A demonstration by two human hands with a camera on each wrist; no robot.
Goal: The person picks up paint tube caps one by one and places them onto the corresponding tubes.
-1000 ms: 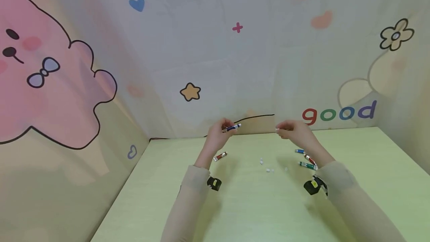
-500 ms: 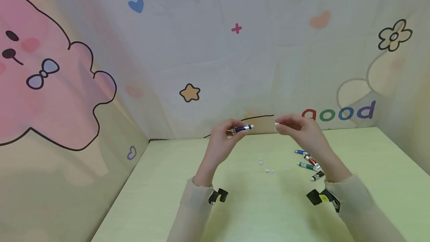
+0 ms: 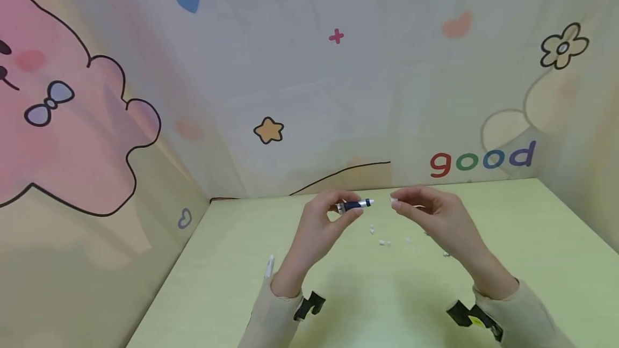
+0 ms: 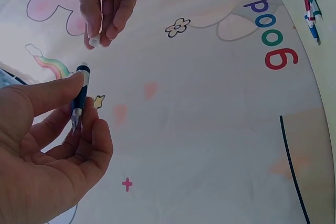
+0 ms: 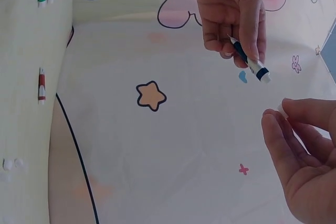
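My left hand holds a small dark-blue paint tube between thumb and fingers. Its white nozzle points toward my right hand, and the silver tail end shows in the left wrist view. My right hand pinches a tiny white cap at its fingertips. A short gap separates cap and nozzle; both hands are raised over the far part of the table. In the right wrist view the tube slants with its nozzle down, above the right fingertips.
Several small white caps lie on the pale green table. A white tube is partly behind my left sleeve. Red, green and blue tubes lie at the right, mostly hidden by my right arm in the head view. A patterned curtain stands behind.
Over the last second my left hand has moved right with the tube, and both hands have come lower in view and nearer each other. The cap stays pinched in my right hand.
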